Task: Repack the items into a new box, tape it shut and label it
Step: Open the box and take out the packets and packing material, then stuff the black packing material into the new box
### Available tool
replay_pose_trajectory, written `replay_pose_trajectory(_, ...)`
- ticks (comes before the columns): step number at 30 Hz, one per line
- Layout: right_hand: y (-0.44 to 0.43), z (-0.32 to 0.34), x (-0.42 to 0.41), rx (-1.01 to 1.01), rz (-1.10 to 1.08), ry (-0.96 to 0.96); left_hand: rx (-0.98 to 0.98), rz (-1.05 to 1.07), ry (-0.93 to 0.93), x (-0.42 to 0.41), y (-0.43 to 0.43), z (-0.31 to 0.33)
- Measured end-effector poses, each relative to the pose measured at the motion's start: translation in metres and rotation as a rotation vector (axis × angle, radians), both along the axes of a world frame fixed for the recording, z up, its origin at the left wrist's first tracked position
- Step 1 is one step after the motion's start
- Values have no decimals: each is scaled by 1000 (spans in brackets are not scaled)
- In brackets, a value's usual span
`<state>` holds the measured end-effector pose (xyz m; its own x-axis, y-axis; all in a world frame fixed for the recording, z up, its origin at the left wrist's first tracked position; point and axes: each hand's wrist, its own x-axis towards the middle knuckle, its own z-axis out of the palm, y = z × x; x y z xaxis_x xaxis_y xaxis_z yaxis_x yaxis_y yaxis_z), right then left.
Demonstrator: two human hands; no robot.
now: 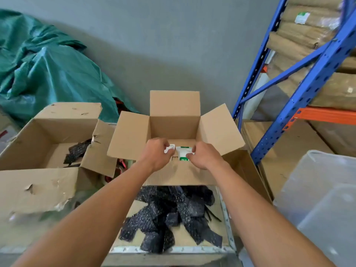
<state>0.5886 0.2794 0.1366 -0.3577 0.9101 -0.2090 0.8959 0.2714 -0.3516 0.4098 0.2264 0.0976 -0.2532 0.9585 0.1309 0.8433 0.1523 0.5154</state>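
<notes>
Over the open new box (175,122), w/ flaps up, left hand (155,154) pinches a small white item (170,149) and right hand (204,157) grips a white-green packet (182,152), so packing's underway; next, probably set both down inside, then fetch more.

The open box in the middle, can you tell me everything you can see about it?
The open box is plain brown cardboard and looks new and undamaged. Its four flaps are spread open, the back one standing upright. It sits between a torn box and a blue rack. The left hand and right hand hold white-and-green packets over its opening.
</notes>
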Motion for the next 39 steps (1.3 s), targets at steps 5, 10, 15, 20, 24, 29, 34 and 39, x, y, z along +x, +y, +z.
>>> replay_pose_trajectory(5, -75, 7, 38, 30, -20, 128, 158, -82, 5, 13, -91, -10)
replay_pose_trajectory(10, -110, -31, 70, -19, -36, 105, 33, -79, 117, 26, -135, -65)
replay_pose_trajectory(15, -99, -116, 68, -167, -21, 20, -81, -132, 176, 33, -130, -124)
replay_pose_trajectory(20, -92, -188, 54, -169, 2, -65, -103, -154, 327, 42, -126, -178)
replay_pose_trajectory(24, -92, -207, 53, -232, -21, -57, -207, -63, 265, 53, -126, -190)
replay_pose_trajectory(29, -92, -214, 60, -167, 10, 11, -439, -23, 210, 55, -96, -187)
replay_pose_trajectory(34, -91, -203, 72, -107, 6, 105, -320, -34, 137, 60, -98, -186)
replay_pose_trajectory(39, -90, -200, 72, -123, 5, 57, -253, -24, 158, 57, -106, -181)
